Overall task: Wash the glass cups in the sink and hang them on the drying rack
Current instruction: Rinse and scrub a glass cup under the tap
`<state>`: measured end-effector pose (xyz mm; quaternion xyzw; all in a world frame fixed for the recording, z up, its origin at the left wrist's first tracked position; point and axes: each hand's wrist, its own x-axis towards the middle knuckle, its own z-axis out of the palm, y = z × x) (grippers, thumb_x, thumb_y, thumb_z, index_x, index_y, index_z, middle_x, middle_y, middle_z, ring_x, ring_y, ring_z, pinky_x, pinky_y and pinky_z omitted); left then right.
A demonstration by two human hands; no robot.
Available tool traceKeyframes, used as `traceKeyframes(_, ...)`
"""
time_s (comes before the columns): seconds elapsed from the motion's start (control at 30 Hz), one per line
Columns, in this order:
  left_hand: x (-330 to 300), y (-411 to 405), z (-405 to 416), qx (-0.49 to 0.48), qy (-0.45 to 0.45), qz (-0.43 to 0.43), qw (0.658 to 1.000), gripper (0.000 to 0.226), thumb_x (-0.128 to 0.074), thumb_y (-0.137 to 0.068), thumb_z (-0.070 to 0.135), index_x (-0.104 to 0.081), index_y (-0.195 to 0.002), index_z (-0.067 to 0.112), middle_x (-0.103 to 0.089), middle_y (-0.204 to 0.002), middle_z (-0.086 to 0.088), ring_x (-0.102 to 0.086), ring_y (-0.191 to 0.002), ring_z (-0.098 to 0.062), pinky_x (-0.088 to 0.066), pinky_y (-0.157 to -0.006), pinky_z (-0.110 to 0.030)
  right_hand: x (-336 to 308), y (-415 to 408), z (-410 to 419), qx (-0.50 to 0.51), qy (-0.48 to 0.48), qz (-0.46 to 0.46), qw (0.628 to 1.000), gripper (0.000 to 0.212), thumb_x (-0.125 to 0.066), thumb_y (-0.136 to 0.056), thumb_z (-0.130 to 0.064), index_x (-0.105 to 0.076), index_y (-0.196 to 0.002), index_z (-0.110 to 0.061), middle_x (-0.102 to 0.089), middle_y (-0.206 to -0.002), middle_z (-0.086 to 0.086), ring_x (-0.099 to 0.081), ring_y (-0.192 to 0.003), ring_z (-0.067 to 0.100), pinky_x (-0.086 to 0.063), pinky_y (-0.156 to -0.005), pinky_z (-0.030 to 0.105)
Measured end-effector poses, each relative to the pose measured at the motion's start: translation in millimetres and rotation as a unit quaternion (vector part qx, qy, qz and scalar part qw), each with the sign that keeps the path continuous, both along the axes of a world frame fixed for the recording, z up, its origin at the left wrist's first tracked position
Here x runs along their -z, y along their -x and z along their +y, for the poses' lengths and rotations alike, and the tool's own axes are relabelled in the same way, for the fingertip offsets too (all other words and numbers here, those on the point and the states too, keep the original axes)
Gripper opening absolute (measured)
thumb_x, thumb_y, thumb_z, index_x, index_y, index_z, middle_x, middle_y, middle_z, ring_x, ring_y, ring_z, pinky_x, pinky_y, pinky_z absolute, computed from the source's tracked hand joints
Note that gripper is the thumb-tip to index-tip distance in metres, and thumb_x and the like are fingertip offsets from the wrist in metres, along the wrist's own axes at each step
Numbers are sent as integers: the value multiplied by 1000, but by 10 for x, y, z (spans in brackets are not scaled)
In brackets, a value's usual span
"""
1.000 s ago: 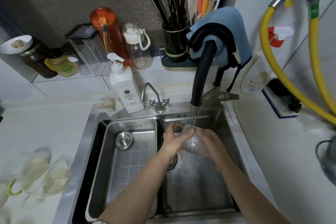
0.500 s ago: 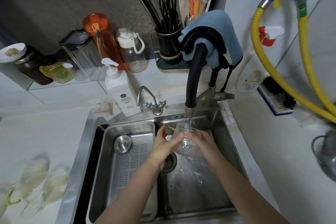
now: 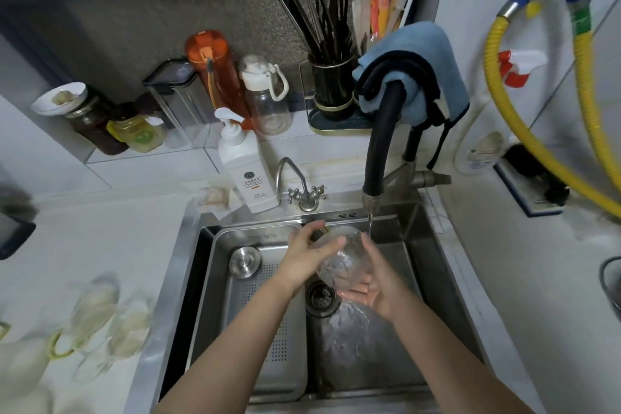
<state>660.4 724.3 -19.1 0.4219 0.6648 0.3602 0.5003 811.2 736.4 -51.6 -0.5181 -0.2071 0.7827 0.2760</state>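
The right half of the stainless steel sink is occupied by both hands. The left half is filled by a perforated steel tray. Overhead, passage is blocked by the black hose faucet. Open white countertop is seen at right.

1. A white soap bottle stands on the ledge behind the basin, beside a small chrome tap.
2. A perforated steel tray with a round lid on it.
3. Farther back stand an orange bottle, a clear bottle, a dark-lidded box and two jars.
4. A black holder carries dark chopsticks.
5. A blue cloth hangs over the black faucet hose.
6. Yellow hoses curve along the tiled wall, near a white spray bottle.
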Motion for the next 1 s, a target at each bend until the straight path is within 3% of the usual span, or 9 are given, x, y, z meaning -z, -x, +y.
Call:
traceKeyframes(0.17, 30, -170, 79, 42, -16, 37, 998, 68, -80, -58, 59, -57, -119, 38, -46, -137, -2, -49, -125, -16, -41, -110, -40, -65, -128, 134, -14, -28, -30, 999, 54, -23, -93, -66, -49, -125, -30, -68, -103, 14, -69, -89, 34, -57, -79, 45)
traceKeyframes(0.27, 84, -292, 166, 1, -16, -9, 1000, 53, -81, -74, 35, -60, -120, 21, -61, -121, -4, -56, -107, -14, -47, -103, -40, -123, -261, 172, -28, -78, -42, 996, 58, -31, -91, -67, -50, -131, -29, -55, -133, 10, -68, -97, 29, -58, -78, 46)
traceKeyframes(0.37, 115, -431, 233, -35, 2, -57, 998, 41, -77, -80, 29, -64, -117, 15, -66, -109, -4, -61, -98, -16, -50, -92, -36, -254, -397, 146, -45, -170, -19, 984, 36, -46, -89, -52, -56, -116, -30, -55, -129, -1, -70, -89, 10, -57, -85, 46)
traceKeyframes(0.47, 111, -548, 279, -64, -3, -93, 994, 30, -75, -81, 28, -65, -109, 19, -67, -100, -1, -62, -82, -9, -50, -76, -22, -291, -495, 113, -80, -244, -31, 966, 56, -57, -84, -57, -44, -134, -33, -48, -136, -10, -61, -104, 0, -58, -77, 30)
traceKeyframes(0.6, 74, -586, 254, -7, -35, -52, 998, 52, -79, -79, 27, -54, -124, 19, -60, -104, 11, -59, -91, 0, -47, -79, -8, -203, -537, 132, -54, -263, -26, 963, 42, -56, -85, -52, -50, -127, -48, -53, -134, -12, -59, -116, 7, -56, -87, 41)
traceKeyframes(0.67, 85, -537, 202, 41, -30, -18, 999, 85, -84, -67, 44, -42, -138, 23, -53, -129, 5, -52, -118, -8, -45, -102, -25, -173, -527, 157, -65, -273, -15, 960, 36, -51, -91, -50, -51, -127, -49, -53, -135, -11, -58, -119, 10, -55, -90, 47)
traceKeyframes(0.77, 40, -455, 124, 99, -2, 55, 994, 126, -83, -52, 60, -13, -153, 29, -28, -147, -1, -29, -139, -15, -30, -117, -40, -149, -462, 187, -83, -252, -1, 964, 48, -53, -88, -60, -44, -134, -48, -49, -141, -11, -54, -126, 15, -52, -94, 50)
traceKeyframes(0.87, 49, -468, 97, 86, -15, 80, 993, 123, -86, -65, 43, -3, -154, 27, -19, -147, -5, -22, -137, -13, -23, -112, -24, -146, -365, 184, -76, -220, 30, 972, 50, -52, -88, -59, -43, -135, -48, -52, -137, -19, -57, -120, 7, -53, -94, 46)
traceKeyframes(1.0, 67, -560, 130, 42, -72, 146, 986, 106, -83, -67, 44, -18, -151, 33, -33, -136, -2, -34, -120, -5, -29, -97, -16, -189, -398, 193, -70, -210, 13, 975, 38, -46, -91, -55, -52, -127, -45, -62, -126, -14, -64, -112, 11, -57, -84, 39)
